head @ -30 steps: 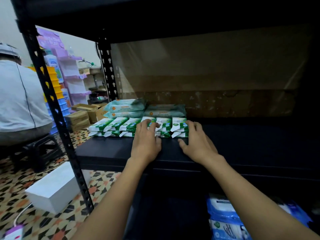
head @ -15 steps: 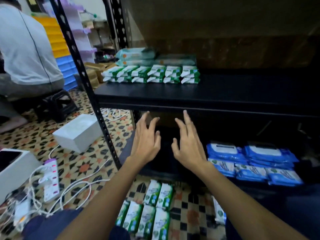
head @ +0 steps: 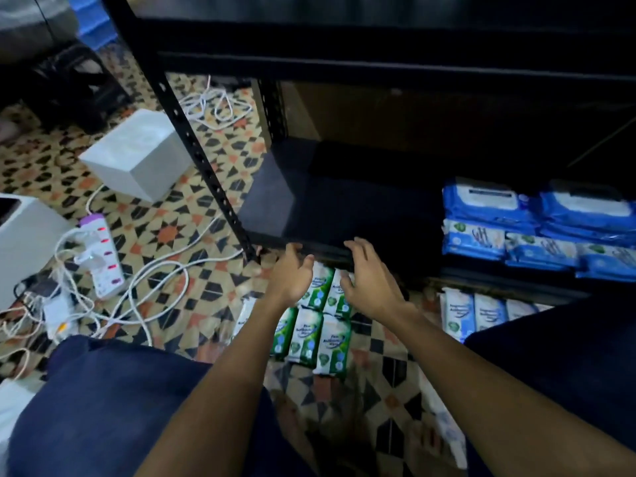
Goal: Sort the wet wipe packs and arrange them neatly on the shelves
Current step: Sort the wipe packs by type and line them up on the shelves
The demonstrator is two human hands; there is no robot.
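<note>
The green wet wipe packs (head: 311, 330) are laid flat in two short rows on the tiled floor (head: 165, 232), just in front of the lower shelf (head: 309, 208) and below its front edge; they are judged to be light, soft film pouches that will give under the fingers and may be slick, so several pressed together from the outer sides could be lifted as one block, while a pinch at one corner would let a pack sag or slip.

Both hands are seen spread and loose, with nothing held; the left hand (head: 292, 275) is poised above the far row on the side away from the blue packs, its fingertips near the lower shelf's front lip, though contact cannot be told through the blur; the right hand (head: 370, 282) is held just beside it, over the same row, fingers splayed. The green packs thus lie directly beneath and between the two palms, with the near row partly hidden by the left forearm.

Blue wet wipe packs (head: 537, 228) are stacked on the lower shelf, well apart from the hands; more pale blue packs (head: 481, 313) are set on the floor below that shelf's front edge.
</note>
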